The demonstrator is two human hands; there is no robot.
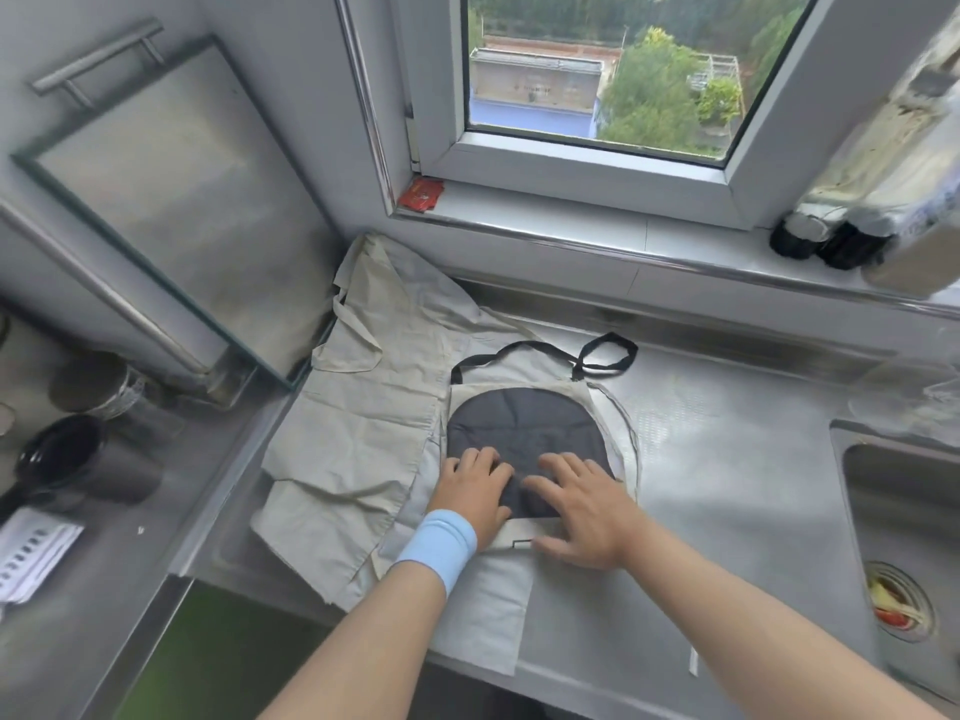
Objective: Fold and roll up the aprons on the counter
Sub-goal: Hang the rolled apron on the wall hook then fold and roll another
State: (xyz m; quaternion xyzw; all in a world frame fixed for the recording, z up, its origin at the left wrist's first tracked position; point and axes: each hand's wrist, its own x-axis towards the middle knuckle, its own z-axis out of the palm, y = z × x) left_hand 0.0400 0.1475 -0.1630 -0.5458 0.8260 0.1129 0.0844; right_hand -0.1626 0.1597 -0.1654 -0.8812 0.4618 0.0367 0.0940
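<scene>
Folded beige apron [519, 379] lies flat on the steel counter [727, 459], dark rounded patch [524, 418] facing up; its black strap [605, 356] loops out past the top edge towards the window sill [571, 228]; both grips are on the near half of this apron. Left grip [475, 485], blue wristband [439, 548] on that wrist, lies flat with fingers straight and tips on the patch's lower-left edge, clamped on nothing. Right grip [576, 506] is also flat, fingers spread apart over the patch's lower-right part, thumb near a small label [522, 544] at the fold; it holds nothing, just presses. Second beige apron [374, 407] lies crumpled and spread just left of the folded one, partly under it, touching neither grip. Sink [893, 511] is at the right, well apart from the aprons; red packet [422, 193] sits on the sill's left end.
</scene>
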